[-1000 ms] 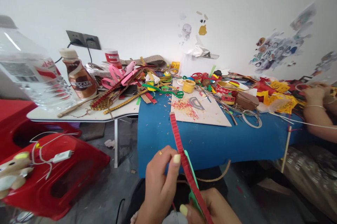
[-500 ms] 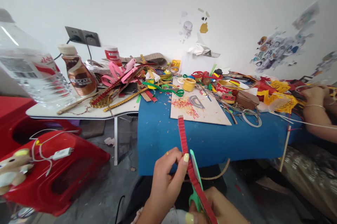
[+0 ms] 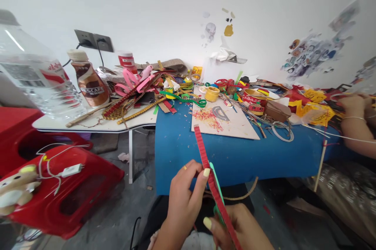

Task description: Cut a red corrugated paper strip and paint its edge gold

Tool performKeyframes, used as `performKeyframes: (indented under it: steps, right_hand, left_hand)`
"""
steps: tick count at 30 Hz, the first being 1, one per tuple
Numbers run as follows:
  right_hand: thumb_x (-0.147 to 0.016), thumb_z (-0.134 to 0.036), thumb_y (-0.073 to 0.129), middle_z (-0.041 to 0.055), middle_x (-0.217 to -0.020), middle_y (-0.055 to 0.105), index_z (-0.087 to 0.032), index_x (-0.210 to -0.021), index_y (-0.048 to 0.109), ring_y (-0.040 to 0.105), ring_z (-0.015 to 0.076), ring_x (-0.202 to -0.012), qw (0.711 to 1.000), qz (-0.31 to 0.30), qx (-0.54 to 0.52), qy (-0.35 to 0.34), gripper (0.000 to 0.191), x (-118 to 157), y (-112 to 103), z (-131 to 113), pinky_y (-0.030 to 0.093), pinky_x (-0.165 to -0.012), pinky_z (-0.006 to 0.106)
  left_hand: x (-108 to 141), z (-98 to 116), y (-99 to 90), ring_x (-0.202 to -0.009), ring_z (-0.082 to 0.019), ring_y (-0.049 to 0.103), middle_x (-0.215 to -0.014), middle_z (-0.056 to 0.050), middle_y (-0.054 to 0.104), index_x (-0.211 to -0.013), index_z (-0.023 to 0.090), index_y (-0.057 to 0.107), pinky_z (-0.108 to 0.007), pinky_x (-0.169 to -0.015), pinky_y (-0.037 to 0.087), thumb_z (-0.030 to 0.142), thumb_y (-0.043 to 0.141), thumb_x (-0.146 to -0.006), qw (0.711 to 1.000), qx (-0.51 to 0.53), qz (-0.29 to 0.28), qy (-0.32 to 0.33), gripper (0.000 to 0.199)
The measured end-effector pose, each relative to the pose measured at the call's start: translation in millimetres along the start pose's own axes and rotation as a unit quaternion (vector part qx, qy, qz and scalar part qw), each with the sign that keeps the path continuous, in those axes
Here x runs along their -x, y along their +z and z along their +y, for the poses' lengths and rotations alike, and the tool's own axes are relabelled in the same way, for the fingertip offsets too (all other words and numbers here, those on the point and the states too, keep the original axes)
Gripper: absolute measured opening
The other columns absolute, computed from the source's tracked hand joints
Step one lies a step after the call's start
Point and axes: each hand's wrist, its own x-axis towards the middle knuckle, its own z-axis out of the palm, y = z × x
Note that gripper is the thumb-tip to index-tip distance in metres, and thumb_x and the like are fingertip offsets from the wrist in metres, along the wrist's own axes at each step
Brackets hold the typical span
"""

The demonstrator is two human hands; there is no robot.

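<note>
A long red corrugated strip runs from above the blue table cover down to the bottom edge. My left hand pinches it between thumb and index finger near its middle. Lower and to the right, my right hand is closed around green-handled scissors. Their pale green blade lies alongside the strip, close to my left thumb. The strip partly hides the scissors and the right hand's fingers.
A board with red and yellow crumbs, a grey protractor and a yellow jar lies ahead. Bottles stand left, above red stools. Craft scraps line the wall side. Another person's hands are at far right.
The strip's upper end has shifted left and slightly up. My right thumb has risen and both hands have moved slightly; the scissors have moved slightly left and up.
</note>
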Motion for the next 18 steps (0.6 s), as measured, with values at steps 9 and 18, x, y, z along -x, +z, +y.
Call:
performKeyframes:
  steps: [9,18]
  right_hand:
    - [-0.081,-0.017,0.054,0.0078,-0.079,0.078,-0.022,-0.081,0.071,0.072,0.0201,-0.070,0.933,0.138,0.330,-0.028,0.018,0.9,0.0,17.1,0.037,-0.056,0.023]
    - [-0.082,-0.018,0.053,0.0069,-0.074,0.077,-0.023,-0.075,0.070,0.072,0.0195,-0.066,0.923,0.164,0.345,-0.037,0.019,0.0,5.1,20.5,0.034,-0.054,0.023]
  left_hand:
    - [2.5,3.5,0.6,-0.068,-0.012,0.068,-0.074,0.002,0.074,-0.087,0.025,0.070,-0.018,-0.065,0.052,0.050,0.049,-0.092,0.988,0.134,-0.041,-0.063,0.033]
    - [10.9,5.8,8.7,-0.062,-0.011,0.064,-0.070,0.001,0.072,-0.074,0.022,0.069,-0.016,-0.058,0.049,0.050,0.050,-0.091,0.986,0.137,0.007,-0.090,0.038]
